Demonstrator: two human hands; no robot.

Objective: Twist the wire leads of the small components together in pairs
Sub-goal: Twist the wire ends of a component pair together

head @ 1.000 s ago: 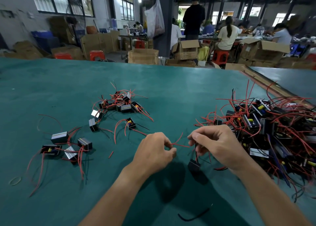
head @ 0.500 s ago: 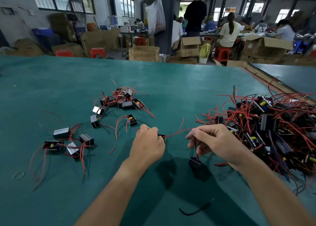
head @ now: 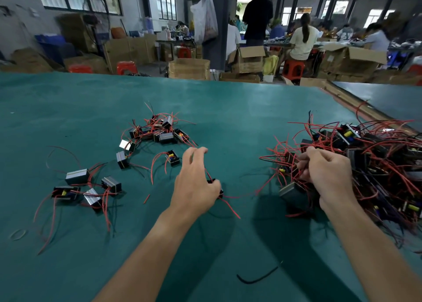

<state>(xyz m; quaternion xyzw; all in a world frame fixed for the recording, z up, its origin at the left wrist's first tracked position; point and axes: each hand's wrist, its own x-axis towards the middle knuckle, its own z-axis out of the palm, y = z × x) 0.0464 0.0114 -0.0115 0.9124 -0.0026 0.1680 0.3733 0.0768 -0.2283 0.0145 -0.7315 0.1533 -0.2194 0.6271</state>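
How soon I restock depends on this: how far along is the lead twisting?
Early, I'd judge. Set aside at left: a far cluster and a near group of components; their twists are too small to confirm. In hand: the left hand touches one black component; the right hand grips red leads above a dark component. Left: the large tangled pile at right.
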